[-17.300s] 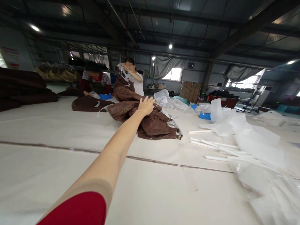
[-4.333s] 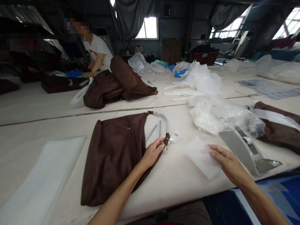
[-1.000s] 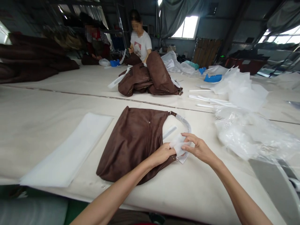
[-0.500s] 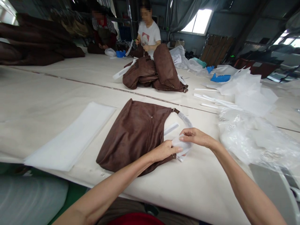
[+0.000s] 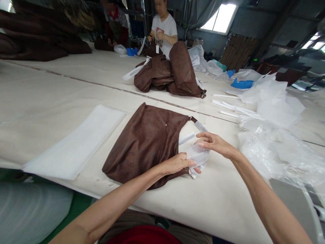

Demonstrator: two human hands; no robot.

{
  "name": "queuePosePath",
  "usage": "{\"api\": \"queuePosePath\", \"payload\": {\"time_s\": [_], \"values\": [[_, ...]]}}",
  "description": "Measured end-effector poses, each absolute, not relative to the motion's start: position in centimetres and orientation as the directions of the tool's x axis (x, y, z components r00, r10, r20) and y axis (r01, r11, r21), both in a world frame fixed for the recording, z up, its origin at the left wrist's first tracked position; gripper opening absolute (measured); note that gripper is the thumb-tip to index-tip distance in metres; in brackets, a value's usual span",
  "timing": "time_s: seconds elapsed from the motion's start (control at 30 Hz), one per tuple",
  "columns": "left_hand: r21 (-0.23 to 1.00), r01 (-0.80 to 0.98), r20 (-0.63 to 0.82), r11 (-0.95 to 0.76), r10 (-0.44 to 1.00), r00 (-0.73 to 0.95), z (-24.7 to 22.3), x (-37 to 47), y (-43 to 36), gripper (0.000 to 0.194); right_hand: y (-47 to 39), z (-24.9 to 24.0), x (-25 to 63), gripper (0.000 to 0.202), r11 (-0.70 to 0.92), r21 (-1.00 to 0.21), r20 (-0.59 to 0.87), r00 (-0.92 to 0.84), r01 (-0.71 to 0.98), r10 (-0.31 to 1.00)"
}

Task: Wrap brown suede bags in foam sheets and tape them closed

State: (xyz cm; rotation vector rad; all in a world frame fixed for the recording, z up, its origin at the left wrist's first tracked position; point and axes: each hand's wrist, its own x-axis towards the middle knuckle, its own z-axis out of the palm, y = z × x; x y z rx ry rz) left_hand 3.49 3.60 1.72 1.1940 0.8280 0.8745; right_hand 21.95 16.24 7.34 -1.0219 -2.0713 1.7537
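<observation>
A brown handbag (image 5: 144, 145) lies flat on the table, its strap side facing right. White wrapping covers the strap (image 5: 201, 126) near its upper end. My left hand (image 5: 181, 163) is closed on a thin white wrapping sheet (image 5: 196, 154) at the strap's lower part, thumb on top. Over the sheet's upper edge is my right hand (image 5: 215, 144), its fingers stretched out and slightly apart, the fingertips at or just above the sheet. A narrow white strip (image 5: 187, 139) lies inside the strap's loop. The strap's middle is hidden by the sheet and my right hand.
A stack of white sheets (image 5: 76, 142) lies left of the handbag. Beyond are more brown bags (image 5: 162, 74), with white rolled strips (image 5: 236, 107) and clear plastic bags (image 5: 276, 149) to the right. Two people work across the table; one wears a white shirt (image 5: 165, 32).
My right hand's fingers have opened from their pinch on the white sheet and lifted slightly. My left hand keeps its hold. The camera view has shifted a little.
</observation>
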Motion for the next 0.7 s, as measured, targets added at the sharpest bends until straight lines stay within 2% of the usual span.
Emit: {"api": "queuePosePath", "payload": {"time_s": [0.1,0.17,0.2,0.3,0.43,0.53,0.63,0.7], "values": [[0.975,-0.143,-0.091,0.171,0.891,0.444,1.6,3.5,3.6,0.044,17.1,8.2,23.1,0.084,0.05,-0.857,-0.429,-0.762,0.514,0.484],[0.963,-0.155,-0.129,0.221,0.882,0.454,1.5,3.6,3.6,0.045,17.0,8.2,23.3,0.087,0.101,-0.8,-0.511,-0.76,0.591,0.401],[0.958,-0.16,-0.144,0.238,0.881,0.45,1.4,3.6,3.6,0.044,16.8,8.0,23.2,0.08,0.116,-0.794,-0.525,-0.768,0.597,0.366],[0.952,-0.206,-0.137,0.227,0.915,0.379,1.3,3.5,3.3,0.04,15.7,7.3,22.9,0.047,0.061,-0.858,-0.467,-0.823,0.511,0.324],[0.909,-0.381,-0.075,0.168,0.966,0.247,1.2,3.2,2.7,0.043,13.9,6.7,23.1,0.039,0.011,-0.932,-0.324,-0.846,0.363,0.423],[0.902,-0.402,-0.065,0.16,0.968,0.241,1.2,3.0,2.5,0.039,13.2,6.3,23.8,0.035,0.134,-0.938,-0.239,-0.875,0.321,0.422],[0.908,-0.369,-0.099,0.197,0.958,0.269,1.2,2.7,2.8,0.036,13.2,5.6,24.6,0.035,0.306,-0.904,-0.182,-0.916,0.299,0.357],[0.906,-0.359,-0.12,0.225,0.949,0.292,1.2,2.4,3.0,0.034,13.3,5.2,24.8,0.036,0.358,-0.897,-0.146,-0.939,0.258,0.311]]}}
